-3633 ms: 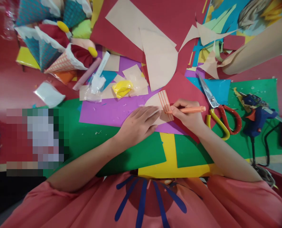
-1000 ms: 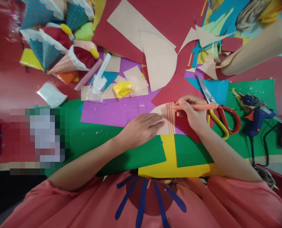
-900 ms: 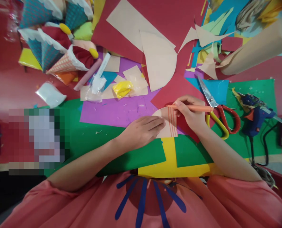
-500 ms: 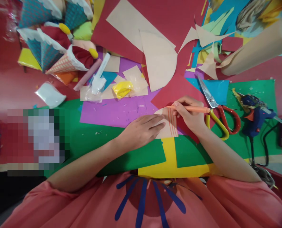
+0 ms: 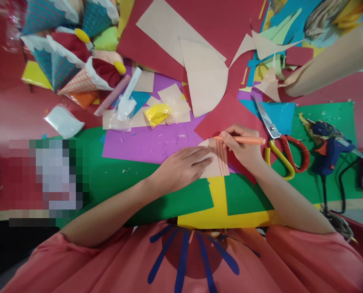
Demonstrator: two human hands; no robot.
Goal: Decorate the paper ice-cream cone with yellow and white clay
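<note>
My right hand (image 5: 243, 147) is closed around an orange marker (image 5: 251, 140), its tip on the upper edge of a cream piece of foam or paper (image 5: 210, 171). Several orange stripes run down the right part of that piece. My left hand (image 5: 184, 167) lies flat across the piece's left side, fingers stretched out and covering part of it. Beneath and behind are a purple sheet (image 5: 138, 144) and a red sheet (image 5: 230, 116). Just right of my right hand lie scissors (image 5: 280, 140) with one red and one yellow handle.
A blue glue gun (image 5: 329, 154) with a cord lies at the right. Finished-looking cones (image 5: 89, 77) stand at the upper left. A cream rounded cut-out (image 5: 204, 77) and a cream roll (image 5: 331, 61) lie farther back. Bagged yellow clay-like material (image 5: 157, 114) sits on scraps.
The orange marker has shifted slightly left in my right hand, its back end now nearer the fingers. My left hand and the striped piece stay in place.
</note>
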